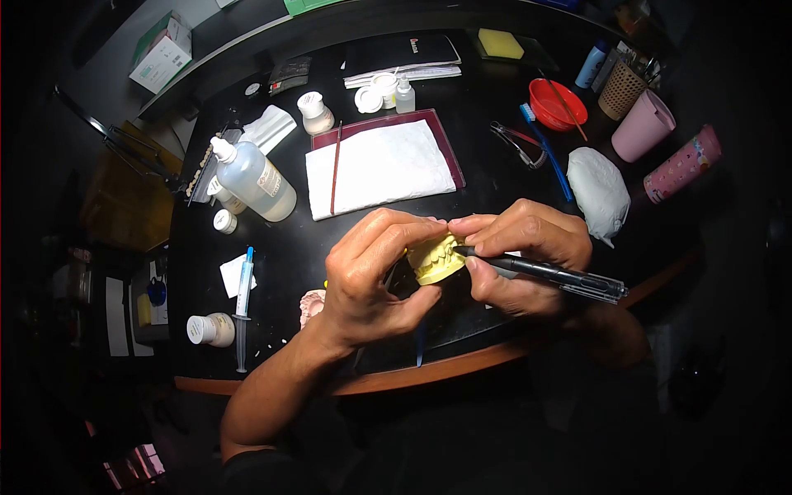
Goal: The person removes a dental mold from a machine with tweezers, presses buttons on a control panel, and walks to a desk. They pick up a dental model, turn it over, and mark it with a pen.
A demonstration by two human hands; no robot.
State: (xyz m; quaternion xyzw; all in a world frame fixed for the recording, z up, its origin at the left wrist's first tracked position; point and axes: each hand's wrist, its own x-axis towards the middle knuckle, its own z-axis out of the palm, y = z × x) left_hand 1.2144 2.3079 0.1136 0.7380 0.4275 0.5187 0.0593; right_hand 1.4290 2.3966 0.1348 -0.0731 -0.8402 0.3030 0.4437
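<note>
My left hand [371,276] grips a yellow dental cast [437,260] of teeth, holding it just above the black table [495,177] near the front edge. My right hand [528,252] holds a black pen [544,272] with a clear cap end, and its tip touches the right side of the cast. The fingertips of both hands meet over the top of the cast. A pink dental cast [312,305] lies on the table partly hidden behind my left wrist.
A white cloth on a maroon tray [381,165] lies in the middle. A clear squeeze bottle [254,177], small jars [210,328] and a syringe [243,305] are at the left. A red bowl [557,103], blue toothbrush [544,148], white bag [600,190] and pink cups [643,124] stand at the right.
</note>
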